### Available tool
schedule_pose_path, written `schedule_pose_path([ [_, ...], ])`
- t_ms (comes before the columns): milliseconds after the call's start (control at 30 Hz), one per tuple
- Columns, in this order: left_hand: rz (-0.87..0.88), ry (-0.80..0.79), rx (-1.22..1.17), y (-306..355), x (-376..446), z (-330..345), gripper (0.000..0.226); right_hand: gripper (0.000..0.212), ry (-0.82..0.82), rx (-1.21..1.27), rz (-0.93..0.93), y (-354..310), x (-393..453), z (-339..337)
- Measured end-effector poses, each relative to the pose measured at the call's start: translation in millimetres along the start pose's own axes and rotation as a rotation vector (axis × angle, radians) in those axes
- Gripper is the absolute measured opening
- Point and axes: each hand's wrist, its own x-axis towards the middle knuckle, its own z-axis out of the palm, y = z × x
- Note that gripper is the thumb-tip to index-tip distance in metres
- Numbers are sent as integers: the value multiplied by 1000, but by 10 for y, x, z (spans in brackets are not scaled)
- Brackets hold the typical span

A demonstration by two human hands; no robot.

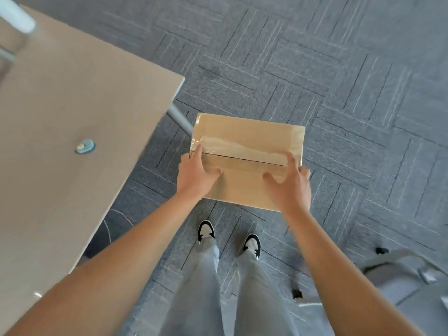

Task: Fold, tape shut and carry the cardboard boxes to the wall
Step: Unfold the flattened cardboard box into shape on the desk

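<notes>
1. Two hands on one cardboard box (pixel 247 151), held out in front of me over the grey carpet (pixel 339 81), clear of the table (pixel 72 117) on my left.
2. My left hand (pixel 195 175) grips the box's near-left corner: thumb lying on the top face, forefinger reaching up along the left edge to the tape, the other fingers out of sight, presumably round the side.
3. My right hand (pixel 289 184) holds the near-right corner the same way, thumb on top, a finger touching the tape end.
4. One hand per end, I judge, to keep the box level and steady while walking.
5. A strip of clear tape (pixel 240 149) runs across the top, just beyond the seam between the two flaps; a dark gap shows along the seam, so the seal looks offset.
6. Folding and taping look done; this is the carrying stage. No wall in view.
7. No print, brand or label readable on the box.
8. On the table's far part, a small round blue-grey thing (pixel 84 146); too blurred to name.
9. My shoes (pixel 206 231) stand on the carpet below the box. A chair base (pixel 397 277) sits at lower right.
</notes>
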Motion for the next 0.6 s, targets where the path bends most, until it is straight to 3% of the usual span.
schedule_pose_path([
  [133,-110,114,-152,86,-738,-614,87,84,7,-61,-164,-541,-421,-554],
  [267,-226,275,-265,-40,-1244,-1040,84,86,-42,-119,-347,-1125,-739,-687],
  [467,-422,532,-394,-698,-1759,-1632,88,84,-172,-219,-604,-2104,-1256,-223],
  [600,-548,624,-449,-1362,-1928,-1988,90,80,-279,-270,-718,-2688,-1659,369],
])
